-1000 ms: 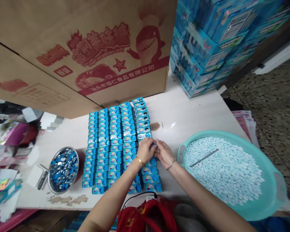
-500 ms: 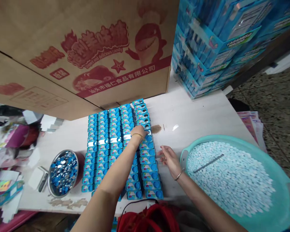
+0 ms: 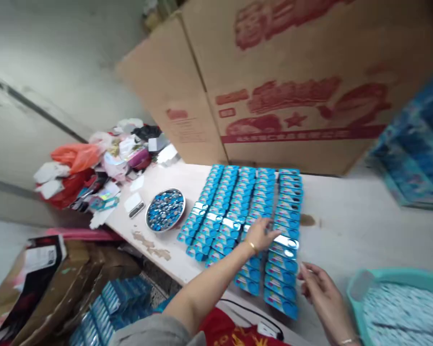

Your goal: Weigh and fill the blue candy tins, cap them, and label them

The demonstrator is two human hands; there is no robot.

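Note:
Rows of small blue candy boxes with printed labels lie close together on the table. My left hand hovers over the two right-hand rows, its thumb and fingers apart with nothing seen between them. Just right of the last row is my right hand, its fingers curled and thumb near the index finger; what they hold, if anything, is hidden. Several far boxes in the last row show dark round openings. Beside my right wrist stands a turquoise basin of pale blue and white candies.
A metal bowl of blue and silver pieces stands left of the rows, near a small scale. Large cartons rise behind. Blurred blue packs are stacked at right. Bags and scraps crowd the far left.
The view has swung left, bringing the wall, bags and lower boxes into sight. My left hand has drawn slightly nearer along the rows, and its fingers have lifted off the last row.

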